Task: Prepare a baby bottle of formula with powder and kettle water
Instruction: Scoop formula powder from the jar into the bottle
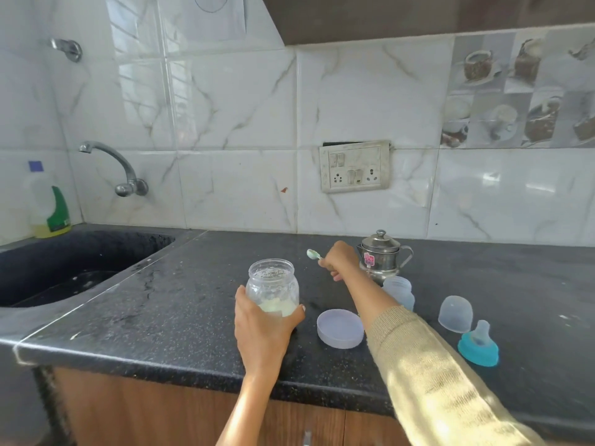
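Clear jar of powder sits steady in our left hand grip, while our right hand pinches the spoon just above the open bottle, ready to scoop.

The right arm wears a beige knitted sleeve at lower right of the frame. The left forearm is bare.

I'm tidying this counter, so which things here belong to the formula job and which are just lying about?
Belongs to the job:
powder jar, held by left hand
spoon, in right hand
jar lid
kettle
bottle
bottle cap
teat ring

Lying about:
detergent bottle
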Action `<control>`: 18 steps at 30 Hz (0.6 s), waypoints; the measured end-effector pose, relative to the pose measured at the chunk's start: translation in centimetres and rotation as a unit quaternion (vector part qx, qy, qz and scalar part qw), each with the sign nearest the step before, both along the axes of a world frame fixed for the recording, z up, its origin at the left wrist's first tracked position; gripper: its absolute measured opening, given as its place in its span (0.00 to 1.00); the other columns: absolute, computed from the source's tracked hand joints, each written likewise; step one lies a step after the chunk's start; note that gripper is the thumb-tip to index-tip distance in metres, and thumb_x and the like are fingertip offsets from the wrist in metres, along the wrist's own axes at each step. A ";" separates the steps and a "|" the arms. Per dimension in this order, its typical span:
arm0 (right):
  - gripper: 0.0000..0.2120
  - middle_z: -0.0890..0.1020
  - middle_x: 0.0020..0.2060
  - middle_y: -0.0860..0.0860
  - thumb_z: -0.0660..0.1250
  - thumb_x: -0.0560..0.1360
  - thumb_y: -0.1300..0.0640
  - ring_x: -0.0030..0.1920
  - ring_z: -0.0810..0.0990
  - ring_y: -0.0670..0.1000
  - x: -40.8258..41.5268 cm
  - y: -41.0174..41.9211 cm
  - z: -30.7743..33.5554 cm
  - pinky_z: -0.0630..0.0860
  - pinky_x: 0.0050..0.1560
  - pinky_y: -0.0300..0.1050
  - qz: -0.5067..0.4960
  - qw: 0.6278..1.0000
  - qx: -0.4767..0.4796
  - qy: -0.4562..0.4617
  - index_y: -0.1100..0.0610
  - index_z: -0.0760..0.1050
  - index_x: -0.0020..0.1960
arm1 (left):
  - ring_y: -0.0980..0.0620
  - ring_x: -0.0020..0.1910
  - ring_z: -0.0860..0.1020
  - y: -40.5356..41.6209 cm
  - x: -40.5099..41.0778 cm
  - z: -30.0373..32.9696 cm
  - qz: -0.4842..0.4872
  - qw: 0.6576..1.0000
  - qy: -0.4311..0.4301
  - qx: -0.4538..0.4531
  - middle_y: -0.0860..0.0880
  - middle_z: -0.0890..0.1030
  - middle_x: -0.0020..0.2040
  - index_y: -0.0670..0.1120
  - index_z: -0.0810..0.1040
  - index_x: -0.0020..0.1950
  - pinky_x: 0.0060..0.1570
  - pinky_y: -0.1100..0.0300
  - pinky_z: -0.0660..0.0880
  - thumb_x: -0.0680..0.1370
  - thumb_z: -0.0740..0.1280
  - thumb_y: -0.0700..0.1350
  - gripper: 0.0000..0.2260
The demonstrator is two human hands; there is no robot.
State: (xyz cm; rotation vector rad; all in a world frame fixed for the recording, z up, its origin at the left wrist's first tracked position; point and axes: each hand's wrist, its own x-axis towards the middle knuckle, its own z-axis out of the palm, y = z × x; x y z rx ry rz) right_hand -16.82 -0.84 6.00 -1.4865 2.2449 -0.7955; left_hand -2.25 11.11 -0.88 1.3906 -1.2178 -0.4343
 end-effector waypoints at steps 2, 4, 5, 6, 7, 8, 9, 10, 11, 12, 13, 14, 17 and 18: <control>0.09 0.79 0.34 0.56 0.69 0.74 0.57 0.31 0.80 0.53 0.1 1.3 2.0 0.80 0.38 0.44 0.017 1.000 0.018 0.001 0.62 0.74 0.48 | 0.45 0.58 0.74 0.2 0.1 0.2 -0.005 1.000 0.007 0.005 0.47 0.74 0.59 0.43 0.64 0.67 0.50 0.56 0.70 0.58 0.80 0.50 0.43; 0.12 0.78 0.31 0.55 0.70 0.74 0.55 0.28 0.77 0.51 0.2 2.4 3.9 0.81 0.40 0.45 0.042 0.999 0.022 -0.013 0.62 0.76 0.51 | 0.44 0.58 0.74 0.4 0.1 0.4 -0.009 1.000 0.011 0.016 0.46 0.74 0.59 0.42 0.64 0.65 0.51 0.53 0.72 0.58 0.80 0.50 0.42; 0.13 0.79 0.33 0.55 0.71 0.73 0.54 0.30 0.78 0.51 0.3 3.0 4.7 0.82 0.45 0.46 0.061 0.998 0.019 -0.020 0.62 0.78 0.53 | 0.44 0.57 0.74 0.5 0.2 0.5 -0.011 1.000 0.012 0.024 0.45 0.74 0.58 0.41 0.64 0.65 0.51 0.52 0.72 0.58 0.81 0.50 0.41; 0.15 0.80 0.36 0.55 0.71 0.73 0.54 0.33 0.80 0.51 0.4 3.5 5.5 0.81 0.49 0.47 0.084 0.996 0.018 -0.022 0.62 0.79 0.55 | 0.44 0.56 0.75 0.6 0.3 0.5 -0.013 0.999 0.012 0.033 0.45 0.75 0.57 0.41 0.65 0.64 0.49 0.53 0.72 0.58 0.81 0.49 0.41; 0.16 0.80 0.39 0.55 0.71 0.73 0.54 0.36 0.80 0.51 0.6 4.3 6.2 0.80 0.53 0.47 0.110 0.993 0.023 -0.019 0.62 0.79 0.57 | 0.44 0.53 0.75 0.8 0.3 0.6 -0.017 0.999 0.013 0.043 0.45 0.75 0.56 0.41 0.65 0.62 0.47 0.54 0.72 0.57 0.81 0.49 0.40; 0.17 0.79 0.39 0.54 0.70 0.74 0.54 0.37 0.79 0.50 0.7 5.1 6.9 0.80 0.54 0.47 0.139 0.990 0.033 -0.019 0.63 0.78 0.59 | 0.45 0.50 0.75 1.0 0.4 0.6 -0.021 0.998 0.014 0.054 0.45 0.76 0.54 0.40 0.66 0.61 0.45 0.55 0.70 0.57 0.81 0.48 0.38; 0.17 0.78 0.37 0.53 0.69 0.75 0.55 0.37 0.78 0.49 0.9 6.0 7.5 0.79 0.53 0.45 0.167 0.985 0.044 -0.022 0.63 0.77 0.60 | 0.47 0.47 0.74 1.2 0.5 0.6 -0.025 0.998 0.015 0.063 0.45 0.76 0.53 0.40 0.66 0.60 0.43 0.56 0.70 0.57 0.81 0.48 0.37; 0.17 0.77 0.36 0.52 0.68 0.76 0.56 0.35 0.77 0.47 1.1 7.0 8.1 0.79 0.49 0.42 0.192 0.979 0.057 -0.027 0.63 0.76 0.61 | 0.48 0.45 0.73 1.4 0.5 0.7 -0.028 0.997 0.015 0.069 0.45 0.77 0.52 0.40 0.66 0.59 0.42 0.56 0.69 0.58 0.81 0.48 0.37; 0.17 0.76 0.36 0.51 0.68 0.76 0.56 0.35 0.76 0.46 1.4 7.8 8.6 0.78 0.45 0.39 0.211 0.975 0.069 -0.022 0.63 0.75 0.62 | 0.48 0.45 0.73 1.7 0.5 0.7 -0.031 0.997 0.013 0.071 0.45 0.77 0.52 0.40 0.66 0.58 0.42 0.56 0.69 0.58 0.81 0.48 0.36; 0.17 0.75 0.35 0.51 0.68 0.75 0.57 0.34 0.76 0.46 1.7 8.5 8.9 0.78 0.44 0.38 0.225 0.971 0.078 -0.008 0.63 0.76 0.62 | 0.47 0.45 0.74 1.8 0.5 0.7 -0.033 0.997 0.011 0.072 0.45 0.77 0.52 0.40 0.66 0.58 0.42 0.56 0.69 0.58 0.81 0.48 0.36; 0.17 0.75 0.35 0.50 0.69 0.75 0.57 0.34 0.76 0.45 2.0 9.0 9.1 0.78 0.44 0.37 0.234 0.969 0.084 0.011 0.62 0.76 0.62 | 0.46 0.47 0.75 2.0 0.5 0.8 -0.033 0.997 0.010 0.071 0.45 0.77 0.52 0.40 0.66 0.58 0.42 0.56 0.70 0.58 0.81 0.48 0.36; 0.17 0.75 0.35 0.50 0.69 0.74 0.57 0.35 0.76 0.45 2.3 9.4 9.1 0.78 0.46 0.37 0.240 0.966 0.087 0.032 0.61 0.77 0.62 | 0.45 0.49 0.76 2.1 0.5 0.8 -0.031 0.997 0.009 0.069 0.45 0.77 0.53 0.40 0.66 0.58 0.42 0.56 0.70 0.58 0.81 0.49 0.36; 0.17 0.75 0.35 0.48 0.70 0.74 0.55 0.38 0.77 0.46 3.1 9.9 8.9 0.76 0.55 0.40 0.246 0.962 0.090 0.074 0.60 0.78 0.61 | 0.43 0.52 0.77 2.4 0.5 1.0 -0.029 0.997 0.008 0.070 0.44 0.77 0.53 0.41 0.66 0.58 0.43 0.55 0.71 0.58 0.81 0.50 0.36; 0.18 0.75 0.35 0.47 0.71 0.73 0.55 0.39 0.77 0.47 3.3 10.0 8.8 0.75 0.57 0.41 0.245 0.962 0.083 0.085 0.59 0.78 0.61 | 0.43 0.52 0.77 2.4 0.5 1.0 -0.029 0.997 0.008 0.070 0.44 0.77 0.53 0.41 0.66 0.58 0.43 0.55 0.71 0.58 0.81 0.50 0.36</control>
